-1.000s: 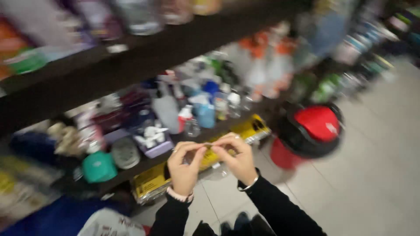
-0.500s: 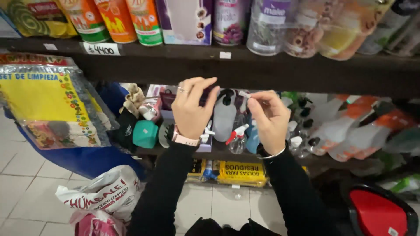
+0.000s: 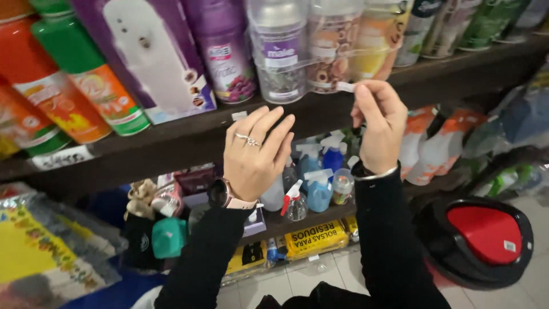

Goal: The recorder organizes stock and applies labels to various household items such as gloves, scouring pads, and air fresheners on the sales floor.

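My right hand (image 3: 377, 123) pinches a small white label sticker (image 3: 345, 87) just in front of the dark shelf edge (image 3: 171, 143), below clear-capped spray cans (image 3: 280, 51). My left hand (image 3: 254, 151) is raised flat with fingers together and slightly spread, palm toward the shelf edge, touching or nearly touching it near another small white sticker (image 3: 239, 115). It wears rings and a wrist watch and holds nothing I can see. Both arms are in black sleeves.
Orange and green aerosol cans (image 3: 86, 86) and a purple air-freshener box (image 3: 151, 57) stand on the upper shelf. Spray bottles (image 3: 317, 177) crowd the lower shelf, with yellow bag packs (image 3: 314, 237) beneath. A black and red bin lid (image 3: 480, 237) sits at the right on the tiled floor.
The view has tilted up from the lower shelf to the upper one. Both hands rose to the upper shelf edge, the right hand carrying the small sticker up and to the right.
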